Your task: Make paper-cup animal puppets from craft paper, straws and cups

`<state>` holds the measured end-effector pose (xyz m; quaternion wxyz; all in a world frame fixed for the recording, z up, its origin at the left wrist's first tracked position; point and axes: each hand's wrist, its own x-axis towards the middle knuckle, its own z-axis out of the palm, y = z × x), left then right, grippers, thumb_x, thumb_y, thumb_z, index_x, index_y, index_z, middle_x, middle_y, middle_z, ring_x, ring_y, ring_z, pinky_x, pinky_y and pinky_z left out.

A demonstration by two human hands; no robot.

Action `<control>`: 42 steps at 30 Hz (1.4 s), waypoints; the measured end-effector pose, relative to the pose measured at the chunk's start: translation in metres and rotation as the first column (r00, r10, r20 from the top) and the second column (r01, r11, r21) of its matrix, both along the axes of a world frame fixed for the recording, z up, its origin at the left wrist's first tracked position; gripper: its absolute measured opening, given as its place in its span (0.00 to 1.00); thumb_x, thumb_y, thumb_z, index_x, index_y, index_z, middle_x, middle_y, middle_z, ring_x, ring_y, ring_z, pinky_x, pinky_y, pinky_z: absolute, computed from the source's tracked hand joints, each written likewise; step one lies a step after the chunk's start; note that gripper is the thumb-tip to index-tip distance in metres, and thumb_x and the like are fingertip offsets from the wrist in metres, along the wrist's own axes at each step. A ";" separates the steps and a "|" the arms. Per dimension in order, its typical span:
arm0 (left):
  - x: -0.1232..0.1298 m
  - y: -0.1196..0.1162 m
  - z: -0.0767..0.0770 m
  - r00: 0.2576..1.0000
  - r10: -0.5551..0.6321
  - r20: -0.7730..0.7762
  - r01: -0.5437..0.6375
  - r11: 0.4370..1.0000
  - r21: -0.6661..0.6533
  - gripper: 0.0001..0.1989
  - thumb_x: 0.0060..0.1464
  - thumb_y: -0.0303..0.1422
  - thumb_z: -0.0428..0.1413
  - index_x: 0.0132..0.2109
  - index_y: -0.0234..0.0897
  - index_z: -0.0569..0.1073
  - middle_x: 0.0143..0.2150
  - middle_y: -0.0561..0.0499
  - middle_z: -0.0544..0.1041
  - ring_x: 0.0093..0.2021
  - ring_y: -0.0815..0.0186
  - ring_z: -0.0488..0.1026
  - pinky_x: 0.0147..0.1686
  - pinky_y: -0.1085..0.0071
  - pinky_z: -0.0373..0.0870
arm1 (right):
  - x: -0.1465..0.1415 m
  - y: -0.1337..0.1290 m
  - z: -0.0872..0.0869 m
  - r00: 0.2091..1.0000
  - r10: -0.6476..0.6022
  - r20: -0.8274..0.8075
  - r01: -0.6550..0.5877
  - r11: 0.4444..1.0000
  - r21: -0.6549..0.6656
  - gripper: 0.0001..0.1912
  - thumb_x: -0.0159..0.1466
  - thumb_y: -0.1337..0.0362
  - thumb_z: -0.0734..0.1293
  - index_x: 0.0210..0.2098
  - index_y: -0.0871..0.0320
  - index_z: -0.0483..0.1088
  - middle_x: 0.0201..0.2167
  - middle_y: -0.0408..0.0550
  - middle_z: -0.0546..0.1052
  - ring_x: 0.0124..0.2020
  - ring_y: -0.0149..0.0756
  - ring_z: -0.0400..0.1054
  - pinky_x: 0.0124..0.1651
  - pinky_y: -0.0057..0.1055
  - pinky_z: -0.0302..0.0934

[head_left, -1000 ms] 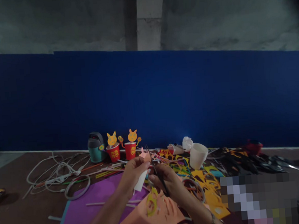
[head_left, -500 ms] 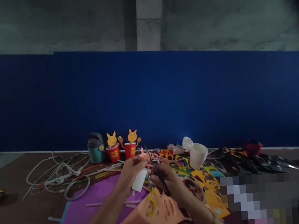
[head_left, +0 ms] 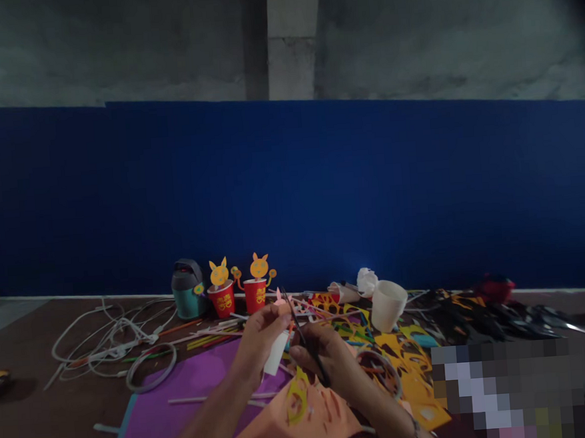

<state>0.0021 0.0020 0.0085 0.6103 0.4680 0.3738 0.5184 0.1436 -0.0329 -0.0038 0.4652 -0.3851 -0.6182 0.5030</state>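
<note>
My left hand [head_left: 264, 334] is closed on a small pink paper cutout [head_left: 280, 298] with a pointed ear shape, its fingertips pinched over most of the piece. In my right hand [head_left: 326, 350] are dark scissors [head_left: 294, 312], blades pointing up and away, close beside the cutout. Whether the blades touch the paper I cannot tell. Below my left fingers shows a white card [head_left: 276, 355]; its upper part is hidden, and I cannot tell if it is held. Beneath both hands lies a peach paper sheet [head_left: 282, 426] with cut slots and a yellow-green scrap [head_left: 298, 399] on it.
Two red cups [head_left: 256, 295] with orange cat-faced figures stand at the back beside a teal container [head_left: 187, 294]. White cables [head_left: 115, 338] coil at left. A purple sheet [head_left: 183, 380] lies under the left forearm. A white cup [head_left: 389, 306] and yellow cut-out scraps [head_left: 414, 384] are at right.
The scissor blades have come closer together and slightly left toward the pink cutout. My left hand has shifted a little, covering more of the cutout and white card.
</note>
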 end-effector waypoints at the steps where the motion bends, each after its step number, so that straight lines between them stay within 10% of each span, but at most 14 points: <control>1: 0.000 0.000 -0.001 1.000 -0.020 0.002 0.020 1.000 0.005 0.12 0.41 0.38 0.64 0.29 0.36 0.72 0.22 0.55 0.71 0.22 0.72 0.66 0.22 0.76 0.58 | 0.000 0.000 -0.001 1.000 0.000 -0.008 0.000 1.000 0.008 0.23 0.52 0.45 0.70 0.28 0.59 0.65 0.17 0.37 0.64 0.17 0.25 0.56 0.19 0.23 0.53; 42: -0.004 0.006 -0.006 0.997 -0.077 0.033 0.076 0.997 0.027 0.11 0.43 0.35 0.63 0.27 0.34 0.69 0.20 0.57 0.71 0.18 0.74 0.65 0.19 0.78 0.57 | -0.002 0.003 -0.005 0.998 0.008 -0.059 -0.008 1.000 0.000 0.23 0.51 0.46 0.71 0.30 0.59 0.65 0.17 0.37 0.64 0.17 0.25 0.56 0.19 0.23 0.53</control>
